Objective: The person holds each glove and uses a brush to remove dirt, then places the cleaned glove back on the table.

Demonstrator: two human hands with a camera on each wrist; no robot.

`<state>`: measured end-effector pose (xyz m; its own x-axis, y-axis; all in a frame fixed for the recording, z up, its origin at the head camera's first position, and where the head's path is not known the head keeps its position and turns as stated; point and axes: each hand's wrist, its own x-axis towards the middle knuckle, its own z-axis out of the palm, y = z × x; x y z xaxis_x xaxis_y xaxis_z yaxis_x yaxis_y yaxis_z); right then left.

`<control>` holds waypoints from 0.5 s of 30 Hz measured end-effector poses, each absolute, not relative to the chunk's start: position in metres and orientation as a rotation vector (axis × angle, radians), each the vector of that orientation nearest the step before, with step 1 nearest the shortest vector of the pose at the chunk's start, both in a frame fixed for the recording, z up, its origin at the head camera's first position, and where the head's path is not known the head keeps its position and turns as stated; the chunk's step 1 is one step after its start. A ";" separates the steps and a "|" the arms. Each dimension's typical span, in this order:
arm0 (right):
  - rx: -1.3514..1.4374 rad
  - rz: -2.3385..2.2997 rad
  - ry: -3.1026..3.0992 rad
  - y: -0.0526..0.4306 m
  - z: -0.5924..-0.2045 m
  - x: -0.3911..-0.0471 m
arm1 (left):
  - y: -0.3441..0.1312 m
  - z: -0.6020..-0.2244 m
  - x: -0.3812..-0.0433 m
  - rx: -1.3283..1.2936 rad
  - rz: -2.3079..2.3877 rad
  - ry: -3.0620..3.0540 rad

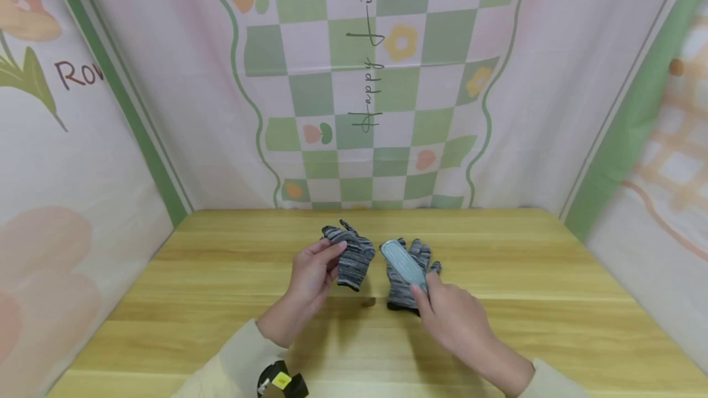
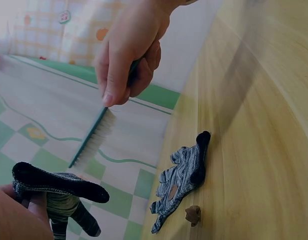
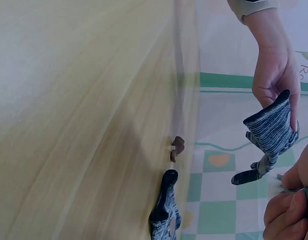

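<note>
My left hand [image 1: 308, 276] pinches a grey-and-black striped knit glove [image 1: 356, 261] with a dark cuff, lifted above the table. In the left wrist view the cuff of that glove [image 2: 61, 186] faces the camera. My right hand [image 1: 460, 319] grips the handle of a brush [image 1: 404, 261] with a pale blue-green back; its white bristles [image 2: 96, 140] show in the left wrist view. Under the brush in the head view, a matching glove [image 1: 422, 253] lies on the table. A brown patch shows on this glove [image 2: 181, 172] in the left wrist view.
A small brown lump [image 1: 369, 303] sits on the wooden table [image 1: 221, 300], between and nearer than the gloves. Printed curtains [image 1: 354, 78] hang behind the table and on both sides. A black device [image 1: 282, 379] is near my left sleeve.
</note>
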<state>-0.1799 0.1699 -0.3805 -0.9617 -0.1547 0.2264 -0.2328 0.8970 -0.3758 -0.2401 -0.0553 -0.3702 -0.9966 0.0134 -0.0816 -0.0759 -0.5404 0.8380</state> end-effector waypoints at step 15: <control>0.315 0.664 -2.834 0.167 -0.379 -0.177 | -0.057 -0.378 -0.242 -0.117 2.655 1.560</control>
<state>-0.1774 0.1669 -0.3786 -0.9543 -0.1575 0.2539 -0.2539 0.8755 -0.4111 -0.2424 -0.0569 -0.3775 -0.9953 0.0136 -0.0957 -0.0902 -0.4862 0.8692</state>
